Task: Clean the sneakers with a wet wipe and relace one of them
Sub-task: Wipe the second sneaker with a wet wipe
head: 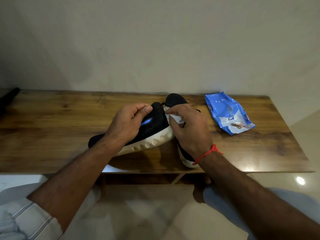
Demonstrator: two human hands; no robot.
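1. one black sneaker (155,125) with a white sole and a blue stripe is tipped on its side near the middle of the wooden surface (52,122), sole facing the person, toe to the left, heel end raised toward the right.
2. the left hand (128,122) is clamped over the top of that sneaker, fingers curled round the collar and thumb lying along its upper edge.
3. a white wipe (174,116) is bunched against the sneaker's heel end, just above the sole.
4. the right hand (190,129) is closed on the wipe, fingertips pressing it to the shoe; a red thread (207,154) is tied round that wrist.
5. the second sneaker (174,99) lies just behind and under the right hand, toe pointing away toward the wall, its white heel (187,161) showing near the front edge by the wrist. a bit of black lace (198,110) pokes out beside the hand.
6. to the right, well apart from the shoes, a blue wipes pack (228,113) lies flat on the surface near its back edge.
7. a dark object (8,96) sits at the far left end; i cannot tell what it is.
8. a rolled pale sleeve (26,220) shows on the left arm, and the person's knees (225,196) are below the front edge, above a glossy floor (294,181).
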